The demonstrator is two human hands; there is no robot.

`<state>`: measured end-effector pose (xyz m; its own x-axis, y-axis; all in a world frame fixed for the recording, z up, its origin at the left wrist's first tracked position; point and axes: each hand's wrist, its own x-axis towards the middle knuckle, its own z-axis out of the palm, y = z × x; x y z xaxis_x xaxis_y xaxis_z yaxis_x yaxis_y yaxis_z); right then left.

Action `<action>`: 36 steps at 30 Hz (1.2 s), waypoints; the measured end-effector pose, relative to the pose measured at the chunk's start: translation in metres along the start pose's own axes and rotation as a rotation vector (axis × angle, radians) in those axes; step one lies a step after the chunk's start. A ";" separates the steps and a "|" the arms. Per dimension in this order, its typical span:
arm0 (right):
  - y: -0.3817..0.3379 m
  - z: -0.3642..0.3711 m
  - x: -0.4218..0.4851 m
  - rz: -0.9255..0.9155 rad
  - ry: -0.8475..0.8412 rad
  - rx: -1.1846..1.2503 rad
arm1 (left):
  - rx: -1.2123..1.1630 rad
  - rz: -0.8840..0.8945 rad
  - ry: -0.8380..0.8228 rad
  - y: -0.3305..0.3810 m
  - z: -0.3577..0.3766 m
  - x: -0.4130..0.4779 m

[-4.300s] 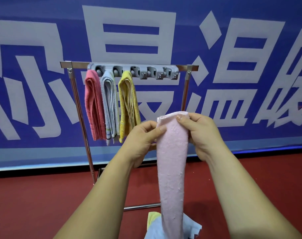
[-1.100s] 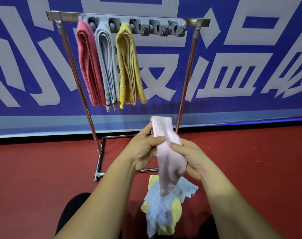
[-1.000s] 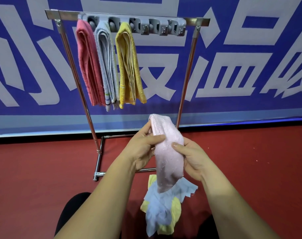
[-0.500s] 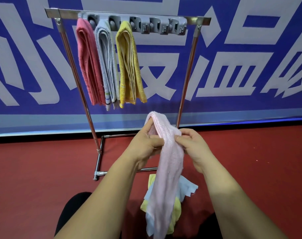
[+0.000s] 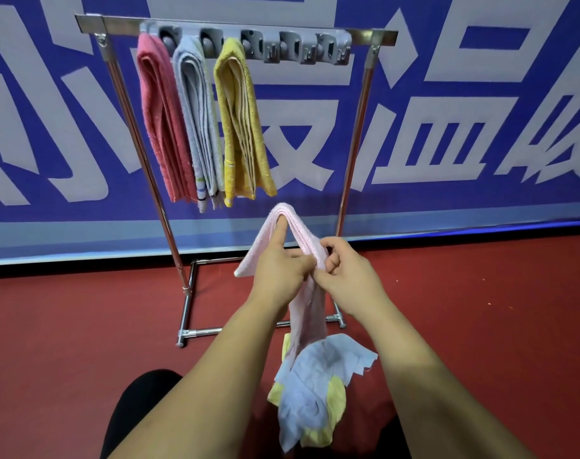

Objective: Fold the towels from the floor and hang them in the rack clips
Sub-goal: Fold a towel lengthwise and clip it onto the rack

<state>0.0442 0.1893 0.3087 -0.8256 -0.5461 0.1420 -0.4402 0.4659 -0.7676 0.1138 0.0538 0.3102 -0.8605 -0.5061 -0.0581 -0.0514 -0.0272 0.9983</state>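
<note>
A pale pink towel is draped over the raised forefinger of my left hand, whose thumb pinches the cloth. My right hand pinches the same towel just to the right, its long end hanging toward the floor. Behind stands the metal rack with a grey clip strip. A red towel, a light blue-grey towel and a yellow towel hang folded from its left clips. The right clips hold nothing.
A crumpled light blue towel lies on a yellow one on the red floor below my hands. A blue banner with white characters fills the back. A dark knee shows at the bottom.
The pink towel went from being held as a flat strip by both hands to hanging doubled over my left forefinger. My right hand moved up to pinch it beside the left.
</note>
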 end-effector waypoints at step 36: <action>-0.015 -0.005 -0.014 0.010 0.149 -0.247 | -0.194 0.144 0.051 0.030 0.018 0.019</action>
<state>0.0611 0.1932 0.3212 -0.8650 -0.4408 0.2396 -0.4894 0.6360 -0.5967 0.0871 0.0591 0.3386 -0.8251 -0.5594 0.0797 0.1720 -0.1143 0.9784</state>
